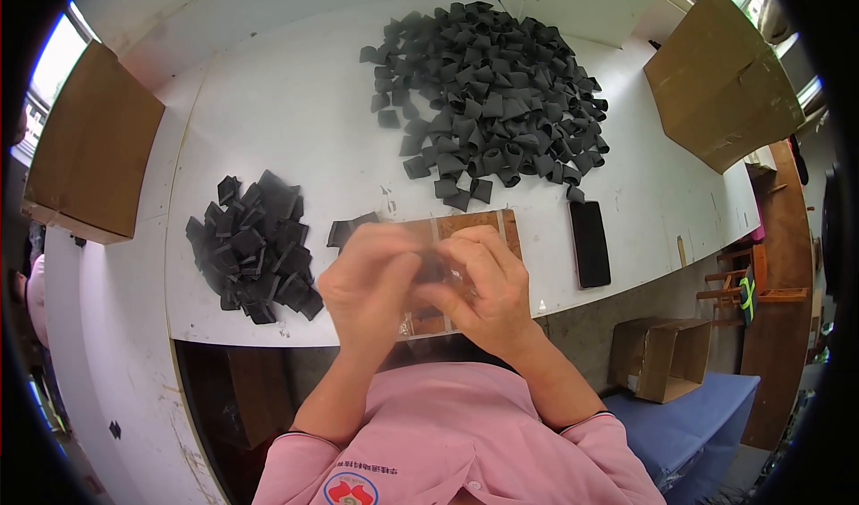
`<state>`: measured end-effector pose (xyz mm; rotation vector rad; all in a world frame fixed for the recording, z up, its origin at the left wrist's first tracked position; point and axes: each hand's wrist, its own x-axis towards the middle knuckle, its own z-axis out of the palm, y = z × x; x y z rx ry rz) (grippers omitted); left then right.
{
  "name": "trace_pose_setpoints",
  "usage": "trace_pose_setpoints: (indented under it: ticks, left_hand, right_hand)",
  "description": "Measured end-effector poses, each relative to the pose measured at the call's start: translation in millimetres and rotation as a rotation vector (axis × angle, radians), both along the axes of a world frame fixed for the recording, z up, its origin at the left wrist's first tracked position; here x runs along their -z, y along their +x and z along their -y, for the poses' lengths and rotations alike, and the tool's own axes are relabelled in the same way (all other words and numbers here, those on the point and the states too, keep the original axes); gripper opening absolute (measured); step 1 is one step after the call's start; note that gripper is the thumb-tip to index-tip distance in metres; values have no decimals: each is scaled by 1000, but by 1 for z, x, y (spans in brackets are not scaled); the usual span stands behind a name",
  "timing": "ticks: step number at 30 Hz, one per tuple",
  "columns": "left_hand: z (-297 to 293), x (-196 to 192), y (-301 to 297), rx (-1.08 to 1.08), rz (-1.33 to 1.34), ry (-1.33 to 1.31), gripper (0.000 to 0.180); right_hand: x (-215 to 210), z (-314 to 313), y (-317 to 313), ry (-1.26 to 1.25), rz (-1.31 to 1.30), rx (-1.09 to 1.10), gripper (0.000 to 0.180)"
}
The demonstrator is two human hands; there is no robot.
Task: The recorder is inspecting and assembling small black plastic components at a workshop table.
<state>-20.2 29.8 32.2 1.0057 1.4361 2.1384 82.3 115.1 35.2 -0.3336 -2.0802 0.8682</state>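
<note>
Dark piece (433, 270), one, small, soft-edged from blur: located between the two hands, above a brown board near the front edge of the table. Right hand (490, 286): bare, fingers bent, thumb and forefinger pinching the dark piece from its right side. Left hand (369, 272): bare, fingers curled, brought close against the other side of the same piece; blurred, so whether its fingertips pinch or merely touch cannot be told. Brown board (508, 228), one, flat, crossed by pale strips, partly covered by the hands. Flat black pieces (350, 227), a few, lying just beyond the left hand. Black heap (253, 246), many flat, angular pieces, loosely stacked on the table's left part. Grey heap (501, 93), large, many short folded loops or tubes, some with open ends showing, spread over the far part of the table. Phone (590, 244), one, black, lying right of the board, long side running away from the person. White table (304, 120), one, scuffed and marked. Cardboard boxes, three: one at far left (97, 147), one at far right (725, 80), one below the table's right side (662, 357), its open end showing, near a blue cover (698, 424).
</note>
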Motion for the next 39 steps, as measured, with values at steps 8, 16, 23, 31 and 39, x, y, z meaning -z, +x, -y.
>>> trace_pose_setpoints:
  ticks: [8,16,23,31,39]
  left_hand:
    - [11,-3,1,123,557,125,9]
    - [12,3,3,51,223,32,11]
    - [8,1,-8,55,-179,-154,14]
    - [9,13,-6,-6,-308,-234,8]
    - [12,63,-28,-517,-444,-474,7]
  right_hand:
    - [-9,-3,-7,254,-12,87,20]
    - [3,-5,-1,309,-16,60,22]
    - [-11,2,-3,-8,119,55,21]
    - [-3,0,-4,120,97,69,16]
    - [-23,-27,-4,-141,159,-134,9]
